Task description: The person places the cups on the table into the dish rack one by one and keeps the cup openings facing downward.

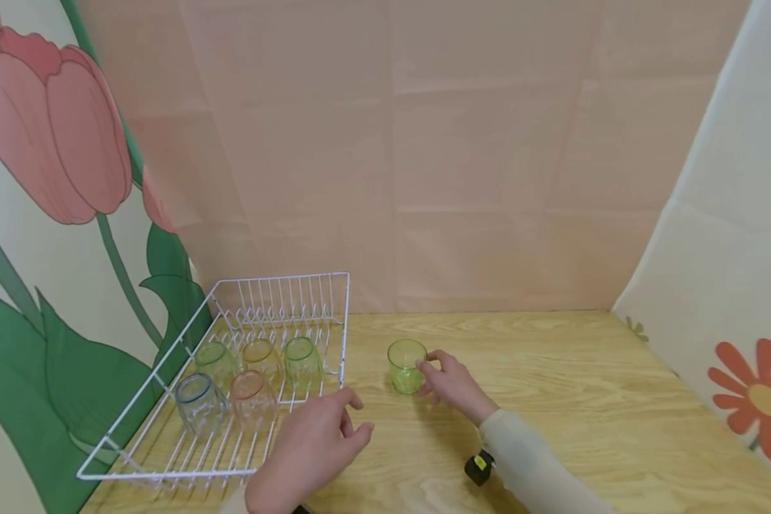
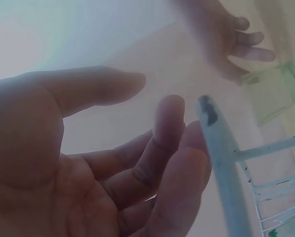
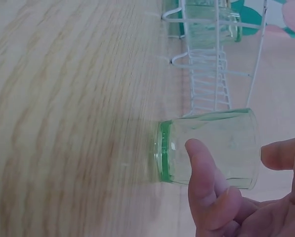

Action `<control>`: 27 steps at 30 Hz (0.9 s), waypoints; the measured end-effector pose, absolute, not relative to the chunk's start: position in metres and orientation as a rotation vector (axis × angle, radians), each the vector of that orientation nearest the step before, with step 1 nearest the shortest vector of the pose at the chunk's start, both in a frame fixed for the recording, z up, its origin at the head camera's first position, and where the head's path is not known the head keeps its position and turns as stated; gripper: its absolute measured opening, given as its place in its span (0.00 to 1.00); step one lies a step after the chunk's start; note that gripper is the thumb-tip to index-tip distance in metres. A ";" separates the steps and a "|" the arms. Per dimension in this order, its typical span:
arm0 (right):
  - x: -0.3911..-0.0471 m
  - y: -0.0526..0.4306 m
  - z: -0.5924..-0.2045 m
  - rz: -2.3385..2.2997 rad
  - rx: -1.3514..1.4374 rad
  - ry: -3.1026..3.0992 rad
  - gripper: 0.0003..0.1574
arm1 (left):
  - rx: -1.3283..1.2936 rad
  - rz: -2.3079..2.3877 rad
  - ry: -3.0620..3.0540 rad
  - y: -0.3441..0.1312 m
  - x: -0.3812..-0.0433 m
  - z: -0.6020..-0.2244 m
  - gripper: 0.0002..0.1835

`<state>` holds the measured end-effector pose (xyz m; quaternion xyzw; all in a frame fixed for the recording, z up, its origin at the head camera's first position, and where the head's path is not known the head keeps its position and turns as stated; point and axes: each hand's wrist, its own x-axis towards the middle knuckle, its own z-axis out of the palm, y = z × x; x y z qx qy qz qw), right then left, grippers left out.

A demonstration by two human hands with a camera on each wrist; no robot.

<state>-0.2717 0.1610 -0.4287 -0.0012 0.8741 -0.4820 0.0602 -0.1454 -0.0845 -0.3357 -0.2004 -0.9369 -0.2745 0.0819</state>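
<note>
A green drinking glass (image 1: 406,371) stands upright on the wooden table, right of the rack. Beside it is my right hand (image 1: 452,385), thumb and fingers spread at its right side. In the right wrist view the fingers (image 3: 204,173) overlap the green glass (image 3: 221,133) and the thumb lies by its rim; firm contact cannot be made out. My left hand (image 1: 315,442) hovers by the near right corner of the white wire dish rack (image 1: 167,473), fingers loosely bent around nothing. The left wrist view shows its fingertips close to a rack bar (image 2: 224,163).
Inside the rack stand several glasses: a blue-rimmed one (image 1: 199,403), a pinkish one (image 1: 253,400), an amber one (image 1: 261,359) and green ones (image 1: 302,364). A pink cloth wall (image 1: 475,164) closes the back. Patterned cloths hang at left and right.
</note>
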 end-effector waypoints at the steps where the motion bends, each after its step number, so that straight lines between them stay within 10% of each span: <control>1: -0.272 0.161 -0.428 -1.469 0.003 2.642 0.34 | -0.599 -0.820 -2.800 -0.084 -0.146 -0.336 0.14; 27: -0.247 0.168 -0.412 -1.546 -0.102 2.739 0.22 | -0.520 -1.071 -2.795 -0.086 -0.159 -0.334 0.22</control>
